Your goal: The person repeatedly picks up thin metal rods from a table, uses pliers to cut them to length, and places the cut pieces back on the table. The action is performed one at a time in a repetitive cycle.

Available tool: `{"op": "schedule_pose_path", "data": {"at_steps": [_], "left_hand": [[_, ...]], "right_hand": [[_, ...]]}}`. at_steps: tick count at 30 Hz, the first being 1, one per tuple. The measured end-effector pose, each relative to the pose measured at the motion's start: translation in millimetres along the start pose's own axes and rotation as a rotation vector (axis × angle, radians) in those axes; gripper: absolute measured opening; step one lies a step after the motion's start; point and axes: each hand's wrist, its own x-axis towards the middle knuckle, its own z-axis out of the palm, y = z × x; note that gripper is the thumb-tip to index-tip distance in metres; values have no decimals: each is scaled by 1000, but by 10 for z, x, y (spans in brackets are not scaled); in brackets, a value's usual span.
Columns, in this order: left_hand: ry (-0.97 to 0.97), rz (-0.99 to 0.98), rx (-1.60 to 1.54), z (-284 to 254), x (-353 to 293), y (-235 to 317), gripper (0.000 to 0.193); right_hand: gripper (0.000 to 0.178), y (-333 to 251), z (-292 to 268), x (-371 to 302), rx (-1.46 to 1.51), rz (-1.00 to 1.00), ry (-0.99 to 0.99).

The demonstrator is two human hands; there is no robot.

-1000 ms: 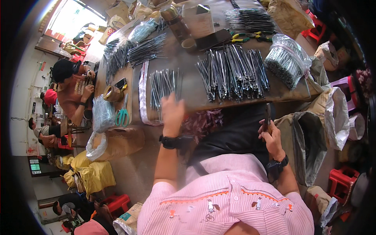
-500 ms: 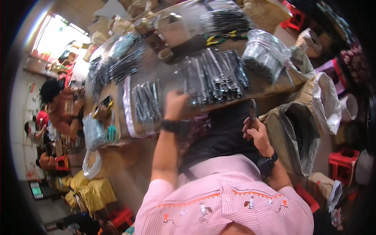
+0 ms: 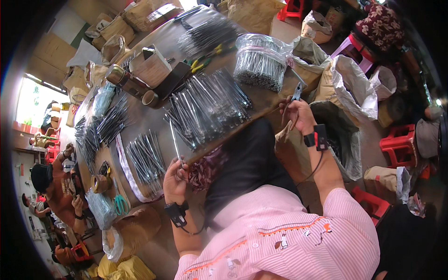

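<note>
My left hand [image 3: 176, 181] is closed at the table's near edge, gripping the lower end of a thin metal strip [image 3: 175, 142] that looks like a steel cable tie. Just beyond it spreads a wide pile of similar strips [image 3: 205, 109], their small heads toward me. A smaller row of strips [image 3: 145, 158] lies left of this hand. Over by the right end of the table, my right hand [image 3: 298, 115] is wrapped around pliers [image 3: 297, 91], jaws pointing up and away. The pliers' handles are partly hidden by my fingers.
A plastic-wrapped bundle of strips [image 3: 261, 60] stands at the table's right end. Farther back are a thermos [image 3: 122, 78], a cardboard box [image 3: 150, 67] and yellow-handled pliers [image 3: 200, 64]. Open sacks [image 3: 350, 84] crowd the right side. A co-worker [image 3: 60, 196] sits at left.
My left hand has drawn back from the strips toward me and now holds one up. The right hand keeps its pliers, farther out from my body. The whole view has turned.
</note>
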Motion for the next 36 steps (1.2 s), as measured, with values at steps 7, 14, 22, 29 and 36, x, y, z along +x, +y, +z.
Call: {"op": "schedule_pose_path", "data": {"at_steps": [7,14,22,29,36], "left_hand": [[-52,-30,-2,273,24,-89,21],[-45,29,126,306,-127,-80,17],[21,36,191,201,-192,-73,16],[-49,13,180,325,-125,-124,15],[-103,3,199,399,-96,-183,13]], "right_hand": [[13,75,150,481,-537,-218,273],[18,-51,66,330,-422,-307,284],[22,-152,-149,285,-520,-297,349],[17,46,-148,481,-633,-271,368],[18,28,49,485,-597,-347,303]]}}
